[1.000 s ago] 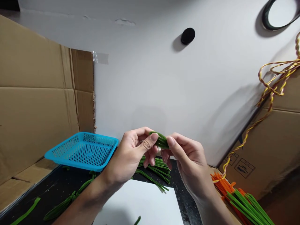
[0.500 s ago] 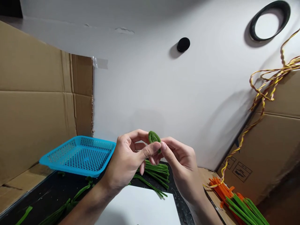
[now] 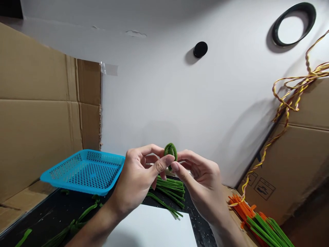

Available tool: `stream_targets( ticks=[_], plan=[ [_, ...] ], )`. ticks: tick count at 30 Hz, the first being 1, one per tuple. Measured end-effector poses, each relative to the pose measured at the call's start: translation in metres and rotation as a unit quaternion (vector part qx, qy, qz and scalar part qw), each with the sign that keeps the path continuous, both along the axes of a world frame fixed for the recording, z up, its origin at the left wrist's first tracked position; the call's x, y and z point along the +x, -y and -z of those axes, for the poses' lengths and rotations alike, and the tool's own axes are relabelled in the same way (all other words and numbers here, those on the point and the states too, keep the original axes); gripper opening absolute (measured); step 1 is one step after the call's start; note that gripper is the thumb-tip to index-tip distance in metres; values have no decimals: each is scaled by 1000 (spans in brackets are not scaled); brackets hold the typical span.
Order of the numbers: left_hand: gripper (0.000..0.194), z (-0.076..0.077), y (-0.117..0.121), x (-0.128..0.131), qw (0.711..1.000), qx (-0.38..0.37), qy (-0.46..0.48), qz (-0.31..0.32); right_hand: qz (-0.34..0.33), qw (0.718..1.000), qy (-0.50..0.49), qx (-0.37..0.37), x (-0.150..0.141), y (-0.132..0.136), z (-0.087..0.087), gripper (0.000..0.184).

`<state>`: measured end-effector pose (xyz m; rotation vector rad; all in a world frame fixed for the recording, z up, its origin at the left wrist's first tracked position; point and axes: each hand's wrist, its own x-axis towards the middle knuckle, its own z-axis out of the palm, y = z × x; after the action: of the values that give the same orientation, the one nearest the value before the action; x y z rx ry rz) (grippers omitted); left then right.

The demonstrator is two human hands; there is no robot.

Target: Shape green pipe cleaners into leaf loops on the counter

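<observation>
Between my two hands is a small leaf-shaped loop of fuzzy green pipe cleaner [image 3: 170,150], held upright above the work surface. My left hand [image 3: 140,175] pinches its left side between thumb and forefinger. On the lower right edge, the thumb and forefinger of my right hand [image 3: 199,175] close on the same loop. Beneath and behind the hands lies a bunch of straight green pipe cleaners [image 3: 172,188], partly hidden by my left hand. A white sheet [image 3: 154,226] is spread below on the black tabletop.
At left stands a blue perforated basket [image 3: 84,190], with bent green pieces [image 3: 82,219] in front of it. Orange pipe cleaners [image 3: 241,206] and bright green ones [image 3: 269,228] lie at right. Cardboard panels [image 3: 38,120] flank the white wall; a twisted yellow-brown cord [image 3: 269,142] hangs at right.
The green loop has turned to face the camera more fully. My right thumb has slid slightly down and left along it, while my left hand keeps nearly the same pinch.
</observation>
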<state>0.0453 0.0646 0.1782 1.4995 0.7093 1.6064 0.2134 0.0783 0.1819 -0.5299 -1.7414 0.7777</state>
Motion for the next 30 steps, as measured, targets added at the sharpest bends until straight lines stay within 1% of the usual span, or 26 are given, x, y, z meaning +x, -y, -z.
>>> stream_targets(
  ticks=[4,9,12,14,17,19,22,27,30],
  plan=[
    [30,1,-1,0,1000,-3,-12,3,-13,1000,9,-4,-1,0,-2,12],
    [30,-2,0,-4,998,-2,-62,-4,21,1000,9,18,-2,3,-1,11],
    [32,-3,1,-6,997,-9,-74,-8,26,1000,-1,14,-3,4,0,12],
    [33,-3,1,-6,997,-10,-72,4,20,1000,-7,5,-4,4,0,12],
    [36,-3,0,-4,997,-10,-58,45,8,1000,-17,-13,-5,4,0,12],
    [37,-3,-1,-3,997,-13,-48,63,13,999,-20,-22,-5,3,-1,14],
    [36,-5,-2,-2,997,-14,-44,69,27,999,-21,-22,-3,1,-1,17],
    [39,-10,-2,-4,995,-23,-28,94,0,997,-65,-33,6,-4,-3,17],
    [37,-10,-2,-5,996,-20,-24,84,1,995,-88,-38,13,-5,-6,19]
  ],
)
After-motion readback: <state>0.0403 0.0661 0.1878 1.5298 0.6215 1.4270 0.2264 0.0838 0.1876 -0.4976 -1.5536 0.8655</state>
